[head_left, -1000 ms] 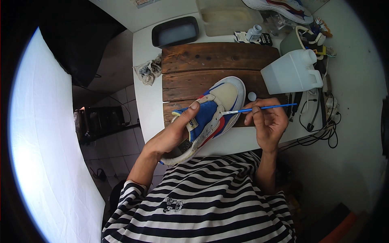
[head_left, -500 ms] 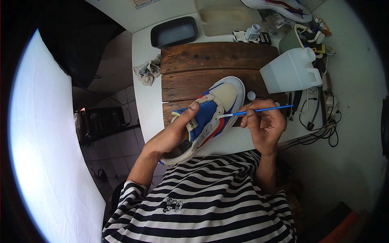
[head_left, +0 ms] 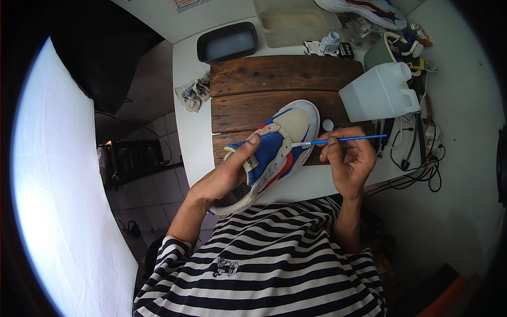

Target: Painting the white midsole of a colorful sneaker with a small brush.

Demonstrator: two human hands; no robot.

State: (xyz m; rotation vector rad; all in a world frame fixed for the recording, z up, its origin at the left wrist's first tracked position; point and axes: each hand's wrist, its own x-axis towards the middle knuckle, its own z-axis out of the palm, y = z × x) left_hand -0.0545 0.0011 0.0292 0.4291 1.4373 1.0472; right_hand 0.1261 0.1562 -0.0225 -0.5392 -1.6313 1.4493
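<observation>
Shifted slightly right, the right hand (head_left: pixel 349 158) is pinching the brush (head_left: pixel 344 139) while the left hand (head_left: pixel 228 177) is clasping the sneaker (head_left: pixel 293 124), whose slipping could be sending bristles (head_left: pixel 294 145) astray

Blue-tongued sneaker (head_left: pixel 270 154) slanted; blue brush (head_left: pixel 346 139) at eyelets (head_left: pixel 285 147).
</observation>
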